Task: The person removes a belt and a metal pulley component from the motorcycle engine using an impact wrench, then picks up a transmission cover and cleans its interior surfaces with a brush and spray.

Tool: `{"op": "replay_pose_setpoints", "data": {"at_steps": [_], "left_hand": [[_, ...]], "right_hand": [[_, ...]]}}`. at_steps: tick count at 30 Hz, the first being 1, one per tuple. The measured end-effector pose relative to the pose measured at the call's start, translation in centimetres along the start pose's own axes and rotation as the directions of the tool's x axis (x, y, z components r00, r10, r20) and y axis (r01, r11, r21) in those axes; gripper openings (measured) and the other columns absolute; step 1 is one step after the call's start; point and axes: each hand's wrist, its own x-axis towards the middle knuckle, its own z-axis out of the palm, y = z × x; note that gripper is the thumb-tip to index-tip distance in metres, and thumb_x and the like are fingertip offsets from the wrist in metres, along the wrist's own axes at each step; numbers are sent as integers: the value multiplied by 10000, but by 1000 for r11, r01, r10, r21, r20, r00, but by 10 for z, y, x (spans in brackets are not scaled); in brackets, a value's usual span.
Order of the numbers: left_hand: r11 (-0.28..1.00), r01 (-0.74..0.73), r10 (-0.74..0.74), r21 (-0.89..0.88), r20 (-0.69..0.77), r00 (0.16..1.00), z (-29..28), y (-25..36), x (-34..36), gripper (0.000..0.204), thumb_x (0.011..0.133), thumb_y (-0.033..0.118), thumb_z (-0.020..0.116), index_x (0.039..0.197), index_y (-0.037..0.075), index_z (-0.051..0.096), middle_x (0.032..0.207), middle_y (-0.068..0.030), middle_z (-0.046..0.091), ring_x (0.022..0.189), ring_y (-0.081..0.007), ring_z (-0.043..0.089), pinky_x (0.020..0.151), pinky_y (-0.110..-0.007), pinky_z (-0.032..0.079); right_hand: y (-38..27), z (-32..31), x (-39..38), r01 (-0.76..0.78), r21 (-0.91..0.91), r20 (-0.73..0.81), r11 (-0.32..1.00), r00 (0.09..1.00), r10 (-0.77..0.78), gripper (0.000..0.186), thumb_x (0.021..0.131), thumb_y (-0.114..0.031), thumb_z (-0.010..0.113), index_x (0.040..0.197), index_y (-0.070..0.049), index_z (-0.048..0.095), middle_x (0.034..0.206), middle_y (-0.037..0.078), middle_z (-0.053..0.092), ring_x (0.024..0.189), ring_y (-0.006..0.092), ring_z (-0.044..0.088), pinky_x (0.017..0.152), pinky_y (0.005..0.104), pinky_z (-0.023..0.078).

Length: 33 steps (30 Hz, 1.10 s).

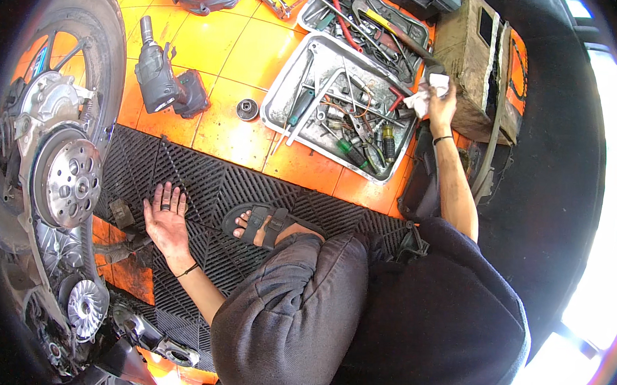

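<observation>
My left hand (167, 226) is palm up over the black rubber mat, its fingers stretched out and nothing in it. It is nearest to the scooter's drive side, where a round metal clutch bell (69, 183) and a finned pulley (86, 309) show. At the upper right my right hand (443, 109) grips a crumpled white rag (417, 103), beside the tool tray's right edge. A metal tray (274, 103) under that side holds screwdrivers, wrenches and pliers. Between my two hands a black cordless impact wrench (160, 81) lies on the orange tiles, with a round metal socket (247, 109) nearby.
A second tray (308, 18) of tools sits behind the first, with a yellow-and-black hammer handle (381, 23) across it. A worn wooden box (459, 51) stands at the far right. The rear wheel (111, 67) rises at the left. My sandalled foot (272, 227) rests on the mat (206, 167).
</observation>
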Motion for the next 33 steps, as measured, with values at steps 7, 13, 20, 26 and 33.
{"op": "replay_pose_setpoints", "data": {"at_steps": [7, 13, 20, 26, 33], "left_hand": [[1000, -7, 7, 18, -35, 999, -3, -2, 1, 538, 1040, 407, 498, 1371, -17, 485, 1351, -174, 575, 1275, -316, 530, 1124, -478, 410], [994, -19, 26, 105, -65, 998, 3, -12, -2, 485, 1061, 392, 468, 1320, -16, 516, 1294, -162, 590, 1210, -294, 563, 1080, -455, 457], [990, -10, 22, 144, -78, 997, 6, -21, 0, 507, 1051, 401, 488, 1334, -19, 505, 1337, -169, 556, 1261, -313, 526, 1119, -461, 418], [984, -3, 21, 178, -99, 995, 0, -23, -4, 481, 1055, 386, 480, 1321, -13, 525, 1302, -158, 588, 1223, -313, 562, 1090, -457, 449], [973, -20, 46, 230, -110, 993, 3, -31, 0, 438, 1063, 360, 479, 1286, -9, 561, 1261, -151, 617, 1185, -293, 592, 1058, -438, 468]], "right_hand": [[-28, -7, 11, 114, -461, 59, 880, 993, -97, 888, 812, -238, 771, 1548, -55, 309, 1405, 385, 435, 1303, 515, 457, 1087, 510, 398], [-53, 45, -106, 569, -293, 475, 769, 784, -399, 710, 827, -248, 724, 1412, 44, 447, 1376, 334, 507, 1306, 493, 459, 1115, 543, 354], [-51, 42, -163, 583, -187, 644, 790, 680, -350, 493, 770, -226, 793, 1165, 21, 633, 1273, 206, 538, 1233, 401, 489, 1064, 507, 391], [-50, 32, -145, 635, -123, 672, 762, 618, -407, 352, 716, -148, 799, 1010, 13, 691, 1178, 159, 600, 1149, 374, 541, 1030, 464, 415], [-79, 37, -167, 736, -130, 528, 665, 619, -582, 382, 753, -90, 730, 1114, -9, 636, 1148, 173, 576, 1077, 381, 545, 953, 470, 443]]}}
